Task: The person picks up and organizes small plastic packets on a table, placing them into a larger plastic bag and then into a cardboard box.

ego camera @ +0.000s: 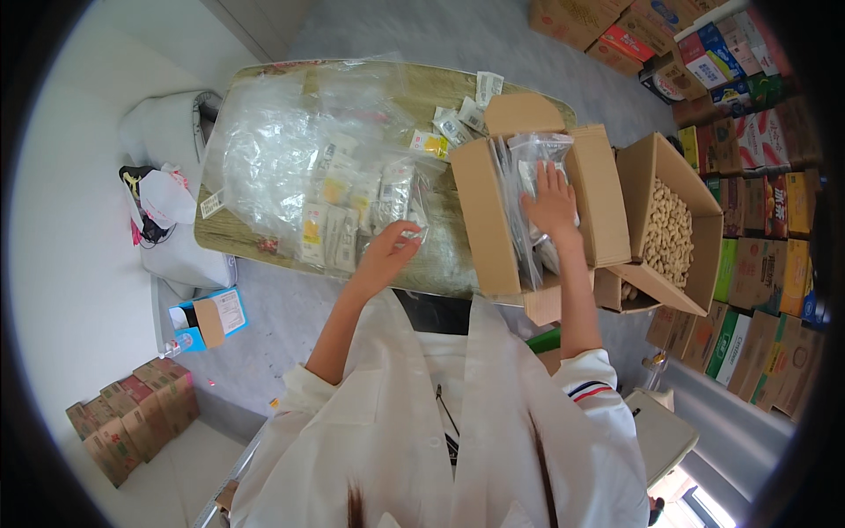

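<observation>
My right hand (553, 203) lies flat, fingers slightly spread, on a clear zip-seal bag (542, 146) inside an open cardboard box (485, 218). More clear bags (521, 241) stand along the box's left inner side. At the table's front edge, my left hand (389, 254) has bent fingers at the edge of a clear plastic bag (426, 178); whether it grips the film is hard to tell. Under and around that film are several small white packets (330, 231), some with a yellow patch. What the bag beneath my right palm holds is partly hidden.
A heap of clear plastic bags (270, 152) covers the left of the wooden table (214, 239). Loose sachets (455, 125) lie behind the box. To the right, another carton holds peanuts in shells (667, 228). Stacked cartons (759, 264) line the right side; a blue box (231, 310) sits on the floor.
</observation>
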Available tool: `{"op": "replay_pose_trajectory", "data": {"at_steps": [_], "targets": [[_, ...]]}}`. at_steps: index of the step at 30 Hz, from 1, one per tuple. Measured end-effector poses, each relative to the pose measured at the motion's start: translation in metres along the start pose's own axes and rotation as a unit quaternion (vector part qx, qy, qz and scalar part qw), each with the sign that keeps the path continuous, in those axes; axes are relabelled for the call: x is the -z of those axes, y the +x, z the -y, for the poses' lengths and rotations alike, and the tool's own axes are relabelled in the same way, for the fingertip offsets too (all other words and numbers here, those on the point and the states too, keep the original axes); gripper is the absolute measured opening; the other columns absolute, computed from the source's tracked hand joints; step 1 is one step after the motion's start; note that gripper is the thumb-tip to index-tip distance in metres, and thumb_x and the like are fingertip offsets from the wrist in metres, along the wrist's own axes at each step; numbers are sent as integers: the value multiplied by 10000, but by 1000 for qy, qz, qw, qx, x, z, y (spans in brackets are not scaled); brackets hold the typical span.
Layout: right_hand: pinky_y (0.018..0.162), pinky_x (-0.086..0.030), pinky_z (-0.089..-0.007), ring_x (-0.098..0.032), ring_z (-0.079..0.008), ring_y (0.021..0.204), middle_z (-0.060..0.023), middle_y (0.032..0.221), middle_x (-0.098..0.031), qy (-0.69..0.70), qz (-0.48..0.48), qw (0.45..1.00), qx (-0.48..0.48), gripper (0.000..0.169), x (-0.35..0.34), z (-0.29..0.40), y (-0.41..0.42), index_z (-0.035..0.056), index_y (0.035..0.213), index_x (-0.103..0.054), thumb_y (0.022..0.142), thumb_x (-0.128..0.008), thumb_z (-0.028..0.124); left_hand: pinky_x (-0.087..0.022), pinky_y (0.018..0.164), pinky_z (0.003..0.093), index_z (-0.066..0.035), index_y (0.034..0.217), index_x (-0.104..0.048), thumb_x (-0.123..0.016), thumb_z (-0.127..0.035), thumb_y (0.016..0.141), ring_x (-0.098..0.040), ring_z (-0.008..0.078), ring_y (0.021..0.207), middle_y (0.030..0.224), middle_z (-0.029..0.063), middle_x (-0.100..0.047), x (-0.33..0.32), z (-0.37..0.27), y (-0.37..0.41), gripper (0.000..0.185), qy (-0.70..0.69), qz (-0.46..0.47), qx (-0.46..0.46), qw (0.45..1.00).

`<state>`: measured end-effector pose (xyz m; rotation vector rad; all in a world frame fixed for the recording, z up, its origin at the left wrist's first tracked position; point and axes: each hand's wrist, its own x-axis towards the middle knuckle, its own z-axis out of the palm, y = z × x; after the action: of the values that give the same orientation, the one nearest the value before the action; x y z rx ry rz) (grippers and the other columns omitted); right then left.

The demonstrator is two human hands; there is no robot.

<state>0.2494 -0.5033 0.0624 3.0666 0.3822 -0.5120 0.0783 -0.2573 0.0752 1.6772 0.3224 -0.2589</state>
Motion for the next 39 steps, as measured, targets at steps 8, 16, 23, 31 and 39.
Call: {"op": "replay_pose_trajectory", "data": {"at_steps": [8,16,23,31,39], "targets": [[1009,-135,-515,-162,-300,1286,-83,1396,-211,10,-237,965,108,485,-29,-14,30,205,1325,-301,894,-293,426,-418,755,298,-31,1034,-508,-530,-171,825,-536,198,856,971,86,-556,38,55,8,253,35,-54,24,998],[1010,-128,-513,-157,-282,1290,-53,1405,-193,22,-220,971,92,483,-38,-9,33,236,1335,-271,894,-281,433,-287,926,445,-50,1221,-383,-636,-229,717,-329,371,1142,1242,228,-348,71,149,35,592,312,-309,-26,898],[1001,-151,-503,-172,-273,1285,-47,1399,-210,6,-246,966,85,483,-45,-7,32,225,1340,-255,898,-268,419,-197,951,538,-129,1355,-140,-764,-471,510,-127,385,1258,1358,224,-138,84,161,44,1105,343,-326,195,859],[996,-159,-498,-186,-264,1279,-42,1394,-222,5,-245,967,73,487,-48,-6,33,204,1342,-247,897,-278,400,-397,804,402,0,1122,-437,-813,-350,443,-525,281,968,1025,169,-549,129,178,39,851,194,-301,187,914],[1007,-140,-504,-165,-255,1293,-37,1406,-196,-38,-297,952,56,491,-60,-4,34,198,1344,-232,900,-270,403,-451,670,275,4,831,-615,-724,-132,584,-589,133,723,764,84,-636,128,136,8,302,29,-247,91,964]]}}
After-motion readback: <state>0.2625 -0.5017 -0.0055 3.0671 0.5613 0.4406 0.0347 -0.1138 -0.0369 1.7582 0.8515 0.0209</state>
